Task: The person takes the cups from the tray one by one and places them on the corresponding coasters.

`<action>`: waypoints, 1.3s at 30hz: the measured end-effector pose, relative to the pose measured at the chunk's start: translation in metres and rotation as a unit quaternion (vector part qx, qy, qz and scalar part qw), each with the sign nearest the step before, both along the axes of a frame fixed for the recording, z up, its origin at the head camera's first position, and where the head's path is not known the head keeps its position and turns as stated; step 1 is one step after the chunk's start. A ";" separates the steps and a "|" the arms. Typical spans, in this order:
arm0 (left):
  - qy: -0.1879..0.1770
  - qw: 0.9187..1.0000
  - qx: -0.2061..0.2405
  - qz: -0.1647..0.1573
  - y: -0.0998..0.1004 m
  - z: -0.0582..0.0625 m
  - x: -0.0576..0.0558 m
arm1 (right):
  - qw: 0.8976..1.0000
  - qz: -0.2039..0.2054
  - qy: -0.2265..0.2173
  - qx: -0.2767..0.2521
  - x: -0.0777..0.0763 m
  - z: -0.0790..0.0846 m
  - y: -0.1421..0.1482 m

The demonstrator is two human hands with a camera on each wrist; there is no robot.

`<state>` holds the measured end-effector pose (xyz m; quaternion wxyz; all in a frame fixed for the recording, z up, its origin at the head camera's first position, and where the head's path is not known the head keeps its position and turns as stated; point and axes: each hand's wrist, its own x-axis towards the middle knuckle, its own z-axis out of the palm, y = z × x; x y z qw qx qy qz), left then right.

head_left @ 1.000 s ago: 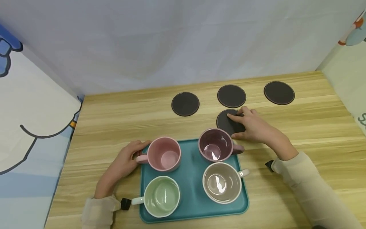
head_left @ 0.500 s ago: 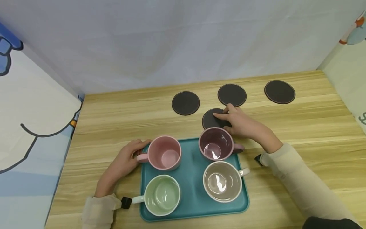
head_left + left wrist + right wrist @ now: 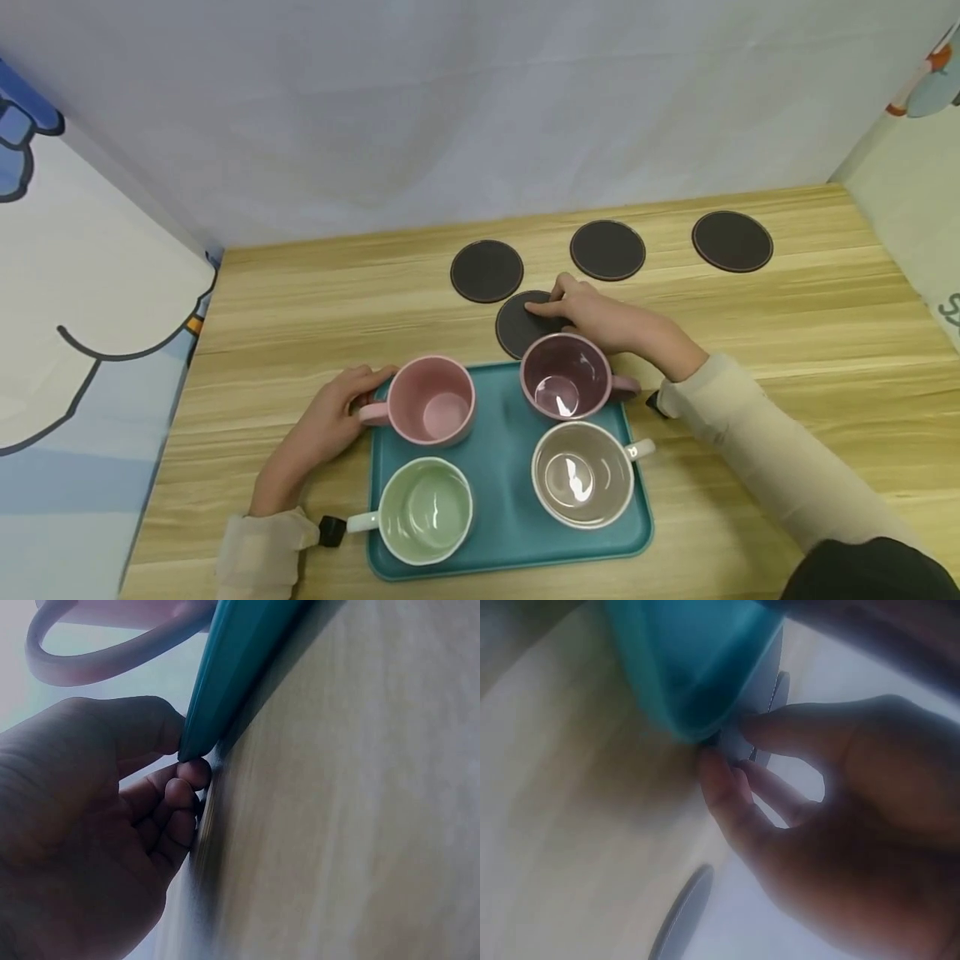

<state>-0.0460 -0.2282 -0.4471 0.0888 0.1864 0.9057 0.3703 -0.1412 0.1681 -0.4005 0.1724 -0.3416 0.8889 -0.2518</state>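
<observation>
My right hand [image 3: 600, 321] holds a round black coaster [image 3: 521, 323] low at the table, just behind the teal tray [image 3: 498, 508]. The index finger lies over the coaster's top, and the thumb is partly hidden behind the purple mug [image 3: 566, 379]. My left hand [image 3: 330, 419] grips the tray's back left corner. In the left wrist view, its thumb [image 3: 146, 724] meets the rim, with curled fingers beneath. Beside that hand stands a pink mug [image 3: 431, 402], its handle toward the hand. A green mug [image 3: 425, 512] and a beige mug [image 3: 581, 475] occupy the tray's front.
Along the back of the wooden table [image 3: 315, 308] lie a left coaster [image 3: 487, 271], a middle coaster [image 3: 607, 250] and a right coaster [image 3: 732, 241]. A pale cloth wall [image 3: 480, 117] rises behind them. The purple mug's handle sticks out over the tray's right edge.
My right hand has moved left with the coaster, from right of the purple mug to behind the tray, in front of the left coaster. My left hand, the tray and the mugs have stayed put.
</observation>
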 end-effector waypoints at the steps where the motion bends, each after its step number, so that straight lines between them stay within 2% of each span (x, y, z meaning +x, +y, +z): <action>1: 0.001 1.000 0.001 -0.001 0.000 0.000 0.000 | 1.000 0.001 -0.003 -0.002 -0.001 -0.001 -0.002; 10: 0.004 1.000 -0.006 -0.001 -0.005 0.000 0.000 | 0.998 0.033 -0.046 -0.035 -0.008 -0.004 -0.018; 19: -0.001 1.000 -0.003 -0.001 -0.006 -0.001 0.002 | 0.991 0.107 -0.076 -0.034 -0.022 -0.004 -0.029; 23: 0.001 1.000 -0.003 -0.001 -0.006 -0.001 0.002 | 0.986 0.134 -0.096 -0.012 -0.027 0.002 -0.034; 32: -0.006 1.000 -0.002 0.000 -0.005 0.002 0.004 | 0.973 0.194 -0.102 0.067 -0.039 0.013 -0.056; 39: 0.002 1.000 0.007 0.002 -0.010 0.004 0.008 | 0.965 0.231 -0.081 0.098 -0.044 0.014 -0.076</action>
